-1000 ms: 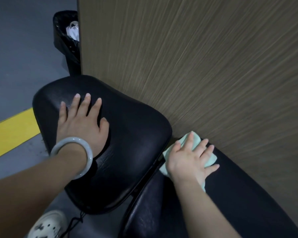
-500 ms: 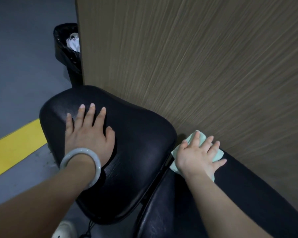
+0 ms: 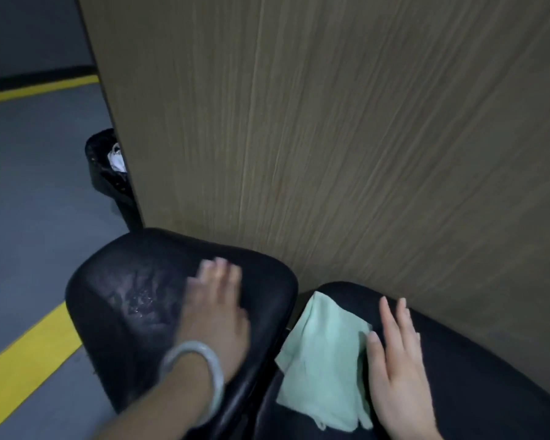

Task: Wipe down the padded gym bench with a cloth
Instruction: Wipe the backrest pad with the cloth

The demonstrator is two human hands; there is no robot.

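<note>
Mid-wipe: the left hand [image 3: 211, 315] lies flat on the seat pad [image 3: 134, 300]. The right hand [image 3: 397, 369], open, rests beside the mint cloth [image 3: 321, 354], thumb touching it. Next she'll need to take it up.

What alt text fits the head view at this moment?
A right hand lies flat on a black bench pad, its thumb at a light green cloth. The left hand, wearing a pale bangle, presses the neighbouring seat pad beside a wood-grain panel.

Gym floor: padded bench [image 3: 146, 300]; grey flooring [image 3: 35, 217] with yellow lines [image 3: 19, 354]
</note>
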